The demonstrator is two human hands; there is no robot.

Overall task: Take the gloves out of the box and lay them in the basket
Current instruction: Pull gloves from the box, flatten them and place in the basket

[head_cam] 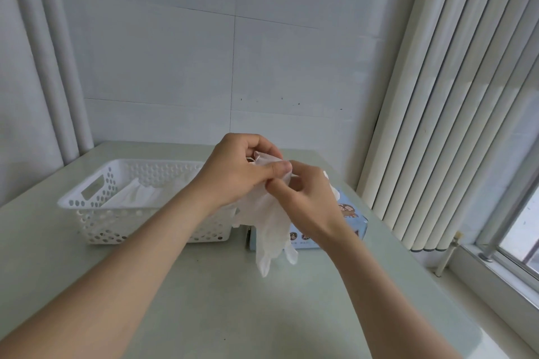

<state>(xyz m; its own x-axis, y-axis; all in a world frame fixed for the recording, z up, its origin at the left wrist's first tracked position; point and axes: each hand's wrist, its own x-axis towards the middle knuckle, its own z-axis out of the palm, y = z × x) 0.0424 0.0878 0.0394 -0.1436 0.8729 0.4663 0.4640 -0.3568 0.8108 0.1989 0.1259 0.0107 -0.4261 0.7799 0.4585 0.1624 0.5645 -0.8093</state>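
Observation:
A thin white glove (pixel 272 227) hangs in the air above the table, its fingers pointing down in front of the light blue glove box (pixel 354 220). My left hand (pixel 239 175) pinches the glove's cuff between thumb and curled fingers. Just to its right, my right hand (pixel 306 198) also pinches the cuff edge and covers much of the box. To the left stands the white perforated basket (pixel 96 207), with white gloves (pixel 140 194) lying inside it.
The pale green table (pixel 218 285) meets a white tiled wall behind. White pipes (pixel 58 67) run down the left corner. On the right are vertical blinds (pixel 452 96) and a window sill (pixel 495 280).

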